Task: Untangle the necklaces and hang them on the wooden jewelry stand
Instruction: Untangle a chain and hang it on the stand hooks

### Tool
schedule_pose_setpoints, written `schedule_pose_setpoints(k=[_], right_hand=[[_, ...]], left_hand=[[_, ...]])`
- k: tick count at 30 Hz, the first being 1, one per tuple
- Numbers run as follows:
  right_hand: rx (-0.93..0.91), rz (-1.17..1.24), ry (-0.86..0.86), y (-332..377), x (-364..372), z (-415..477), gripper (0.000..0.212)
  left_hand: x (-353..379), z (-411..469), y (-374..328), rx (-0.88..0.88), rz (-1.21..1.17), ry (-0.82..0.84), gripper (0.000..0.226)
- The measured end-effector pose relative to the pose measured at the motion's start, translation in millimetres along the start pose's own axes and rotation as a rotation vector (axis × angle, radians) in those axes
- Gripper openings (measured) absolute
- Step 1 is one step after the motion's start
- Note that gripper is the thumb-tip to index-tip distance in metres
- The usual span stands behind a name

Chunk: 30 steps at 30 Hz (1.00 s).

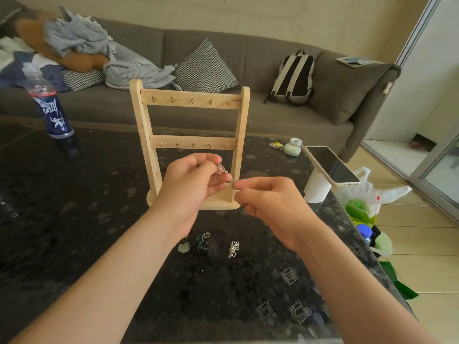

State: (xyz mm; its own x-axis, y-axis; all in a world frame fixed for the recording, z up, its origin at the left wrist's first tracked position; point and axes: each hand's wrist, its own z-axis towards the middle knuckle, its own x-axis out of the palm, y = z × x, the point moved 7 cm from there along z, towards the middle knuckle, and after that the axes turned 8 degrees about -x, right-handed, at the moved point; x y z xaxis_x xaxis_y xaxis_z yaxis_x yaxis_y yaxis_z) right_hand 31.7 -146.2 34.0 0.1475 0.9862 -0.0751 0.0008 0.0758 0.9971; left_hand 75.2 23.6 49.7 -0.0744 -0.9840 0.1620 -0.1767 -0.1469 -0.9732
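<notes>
A bunched silver chain (222, 169) is pinched by the left hand (191, 186), its end by the right hand (269, 202). It is judged light, limp and snag-prone, best held at the end.

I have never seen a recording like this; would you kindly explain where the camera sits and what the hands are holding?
No machine here: one wide-angle camera worn on a person's head looks down at their two bare hands. The left hand and right hand pinch a tangled silver chain between them, in front of the wooden jewelry stand, whose hooks are all bare. On the dark table lie a dark necklace and a second silver chain; a bottle stands far left.
</notes>
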Motion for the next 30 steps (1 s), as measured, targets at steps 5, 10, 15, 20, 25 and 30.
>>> schedule_pose_setpoints(k=[5,10,15,20,25,30], right_hand=[[-0.057,-0.207,-0.073,1,-4,0,0.009],[0.038,-0.006,-0.012,0,2,0,0.013],[0.185,0.48,-0.001,-6,11,-1,0.026],[0.098,0.735,0.017,0,17,-1,0.027],[0.044,0.736,0.051,7,21,-3,0.018],[0.014,0.541,0.05,10,16,-2,0.014]], left_hand=[[-1,1,-1,0.011,0.038,-0.034,0.02],[-6,3,3,-0.072,-0.094,-0.068,0.02],[-1,3,9,-0.131,-0.256,-0.021,0.015],[5,1,11,-0.162,-0.174,-0.007,0.022],[7,-1,15,-0.18,-0.011,-0.003,0.026],[5,-3,9,-0.093,0.148,0.015,0.023]])
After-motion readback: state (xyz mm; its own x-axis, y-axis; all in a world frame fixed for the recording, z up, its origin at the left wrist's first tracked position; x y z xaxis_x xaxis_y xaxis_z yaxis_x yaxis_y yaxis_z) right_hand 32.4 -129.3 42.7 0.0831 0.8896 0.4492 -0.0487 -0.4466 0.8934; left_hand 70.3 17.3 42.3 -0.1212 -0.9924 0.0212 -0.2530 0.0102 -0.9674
